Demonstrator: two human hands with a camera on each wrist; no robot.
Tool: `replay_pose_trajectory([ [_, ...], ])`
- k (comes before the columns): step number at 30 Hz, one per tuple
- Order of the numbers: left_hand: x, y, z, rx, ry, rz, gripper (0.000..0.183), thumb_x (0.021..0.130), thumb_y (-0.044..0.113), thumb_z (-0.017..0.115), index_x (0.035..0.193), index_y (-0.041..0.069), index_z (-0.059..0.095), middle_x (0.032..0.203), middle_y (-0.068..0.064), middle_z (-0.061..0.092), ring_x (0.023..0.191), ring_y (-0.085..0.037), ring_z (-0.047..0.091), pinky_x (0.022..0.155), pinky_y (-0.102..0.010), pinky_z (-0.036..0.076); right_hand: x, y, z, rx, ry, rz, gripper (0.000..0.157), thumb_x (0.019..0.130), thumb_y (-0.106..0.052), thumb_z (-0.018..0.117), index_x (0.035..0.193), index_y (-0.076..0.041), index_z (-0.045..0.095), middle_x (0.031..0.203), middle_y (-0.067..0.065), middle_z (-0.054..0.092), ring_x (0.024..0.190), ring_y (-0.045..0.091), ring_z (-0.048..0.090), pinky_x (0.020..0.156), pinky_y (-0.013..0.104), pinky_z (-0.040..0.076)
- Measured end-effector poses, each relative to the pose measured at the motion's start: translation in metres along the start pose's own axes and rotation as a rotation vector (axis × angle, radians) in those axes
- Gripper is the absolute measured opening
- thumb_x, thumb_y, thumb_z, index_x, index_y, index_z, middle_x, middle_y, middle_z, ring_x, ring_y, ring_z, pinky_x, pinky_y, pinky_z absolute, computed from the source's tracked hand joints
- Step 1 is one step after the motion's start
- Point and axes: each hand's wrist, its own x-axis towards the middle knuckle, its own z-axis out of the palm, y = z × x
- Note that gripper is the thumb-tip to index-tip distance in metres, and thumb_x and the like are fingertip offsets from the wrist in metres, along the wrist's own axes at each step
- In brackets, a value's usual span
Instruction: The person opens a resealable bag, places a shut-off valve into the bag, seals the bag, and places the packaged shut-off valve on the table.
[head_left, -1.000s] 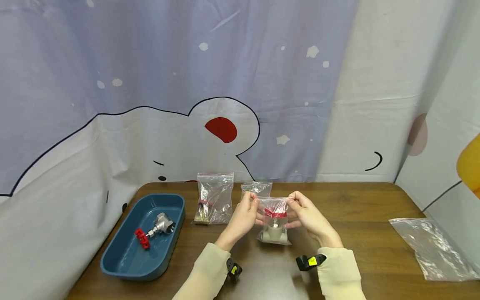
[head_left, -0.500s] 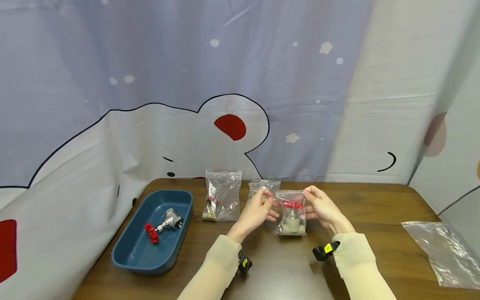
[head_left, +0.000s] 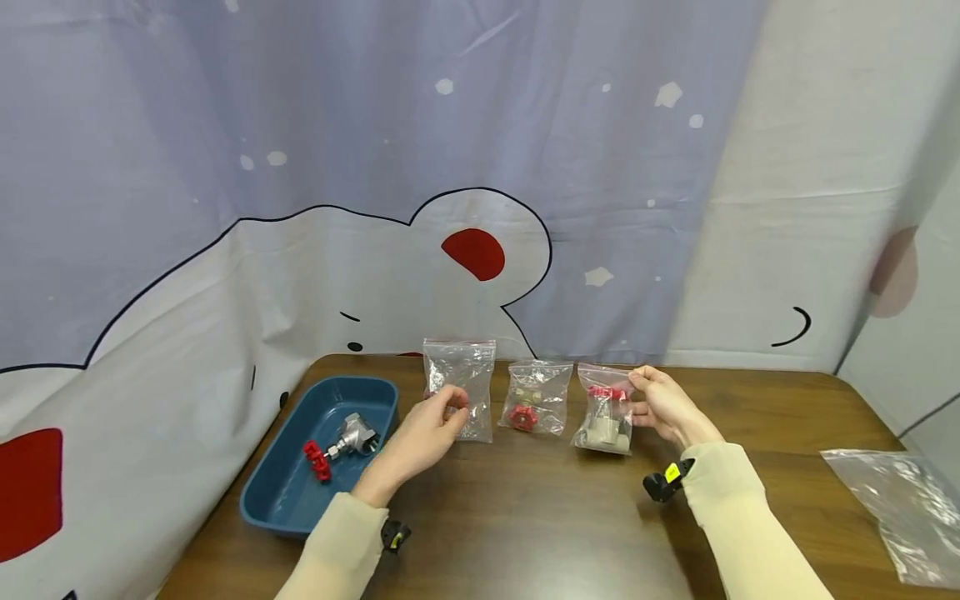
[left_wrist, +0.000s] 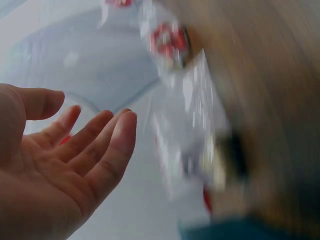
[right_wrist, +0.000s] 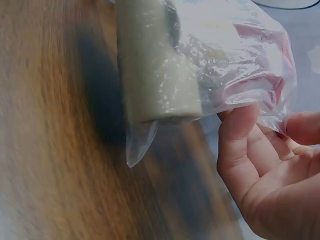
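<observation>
My right hand [head_left: 667,404] pinches the top right corner of a clear zip bag [head_left: 617,379] between thumb and fingers. Inside the bag stands a cream plastic valve [head_left: 603,431] with a red handle, its thick body close over the wood in the right wrist view. My left hand [head_left: 420,437] holds nothing. Its fingers are loosely bent, and it overlaps the lower left of another zip bag [head_left: 476,417], hiding what that bag contains in the head view. Between the hands lies a smaller zip bag [head_left: 553,398] holding a brass valve with a red round handwheel [head_left: 522,417].
On the left a blue tray [head_left: 258,500] holds a silver metal valve [head_left: 356,435] with a red handle. A flat plastic bag [head_left: 911,517] lies at the right of the wooden table [head_left: 555,525]. A printed curtain [head_left: 585,208] hangs behind the back edge.
My left hand has let go of the bag with the cream valve and moved left. My right hand has carried that bag rightward beside the smaller one, which now shows fully.
</observation>
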Motion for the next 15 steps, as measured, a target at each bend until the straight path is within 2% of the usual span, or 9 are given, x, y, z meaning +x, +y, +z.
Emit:
replay_pose_trajectory([
  [3,-0.014,-0.012,-0.027,0.084,0.042,-0.039,0.015,0.098,0.018,0.059,0.112,0.012,0.061,0.102,-0.002,0.065,0.086,-0.015,0.060,0.075,-0.038,0.049,0.006,0.002,-0.005,0.011,0.000,0.020,0.016,0.108,-0.018,0.032,0.101,-0.007,0.041,0.095,-0.001,0.062,0.067,0.015,0.066,0.058,0.027,0.052],
  [8,-0.039,-0.040,-0.069,0.223,0.058,-0.093,0.017,0.099,0.016,0.058,0.113,0.008,0.063,0.098,-0.001,0.062,0.080,-0.015,0.056,0.072,-0.035,0.048,0.014,0.005,-0.013,0.056,0.001,0.068,0.015,0.108,-0.017,0.030,0.100,-0.009,0.040,0.092,0.002,0.058,0.069,0.018,0.066,0.060,0.029,0.052],
  [12,-0.056,-0.067,-0.096,0.336,0.099,-0.104,0.018,0.098,0.012,0.059,0.112,0.003,0.064,0.096,-0.005,0.062,0.078,-0.017,0.055,0.071,-0.038,0.047,0.018,0.006,-0.020,0.086,0.001,0.095,0.014,0.108,-0.017,0.029,0.099,-0.009,0.038,0.087,0.001,0.056,0.070,0.018,0.065,0.062,0.030,0.052],
  [15,-0.067,-0.083,-0.112,0.409,0.149,-0.103,0.017,0.095,0.008,0.061,0.109,0.000,0.065,0.096,-0.010,0.062,0.081,-0.023,0.056,0.073,-0.043,0.047,0.022,0.005,-0.022,0.080,0.002,0.105,0.014,0.108,-0.017,0.029,0.100,-0.009,0.037,0.085,0.000,0.055,0.069,0.016,0.064,0.062,0.030,0.052],
])
